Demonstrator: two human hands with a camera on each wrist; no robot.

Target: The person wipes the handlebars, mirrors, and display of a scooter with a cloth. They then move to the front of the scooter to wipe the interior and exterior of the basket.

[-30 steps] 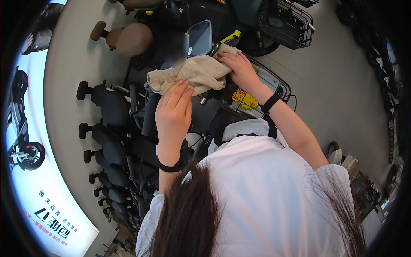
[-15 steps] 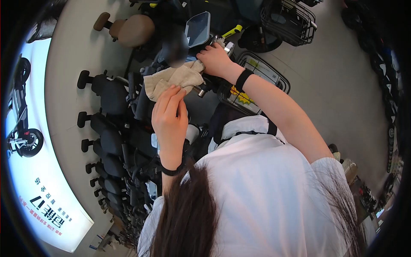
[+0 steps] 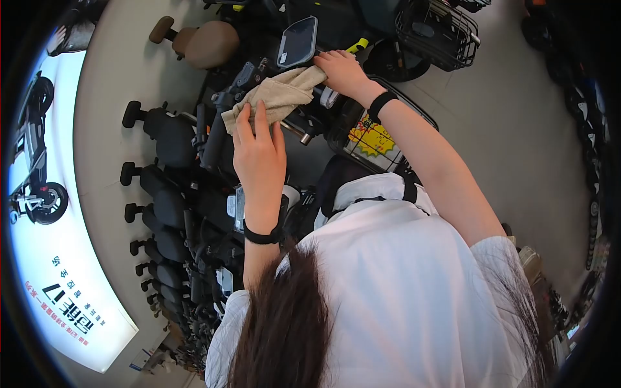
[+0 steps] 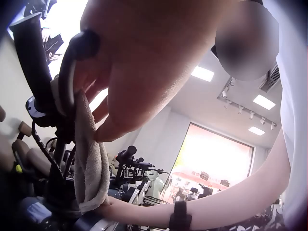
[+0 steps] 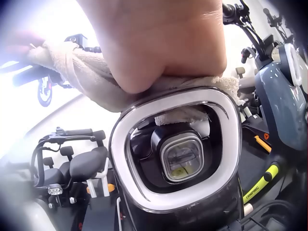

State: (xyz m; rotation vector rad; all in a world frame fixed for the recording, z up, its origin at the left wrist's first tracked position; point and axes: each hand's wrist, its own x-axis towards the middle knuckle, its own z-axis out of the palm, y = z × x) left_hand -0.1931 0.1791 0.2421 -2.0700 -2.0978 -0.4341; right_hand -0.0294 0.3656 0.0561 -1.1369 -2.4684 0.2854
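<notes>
A beige towelling cloth point(image 3: 278, 94) stretches between both hands across the handlebar area of an electric scooter. My left hand point(image 3: 260, 161) holds its near-left end, fingers extended along it; in the left wrist view the cloth hangs between thumb and fingers beside a black handlebar grip point(image 4: 31, 57) and a brake lever point(image 4: 70, 67). My right hand point(image 3: 346, 72) bends over the other end, its fingertips hidden in the head view. From the right wrist, that hand presses the cloth point(image 5: 94, 79) onto the top of a rounded-square headlight point(image 5: 125, 168) with a white ring.
A rounded dark mirror or screen point(image 3: 299, 42) stands just beyond the cloth. Below the right forearm is a wire basket point(image 3: 336, 139) with a yellow sign point(image 3: 372, 139). Black scooter seats point(image 3: 158, 139) line the left; another basket point(image 3: 427, 32) stands at the far right.
My right hand first moved left and nearer the headlight, then slightly right and up, and the bunched cloth now looks pulled longer. The left hand stayed at its end, shifting slightly up lately.
</notes>
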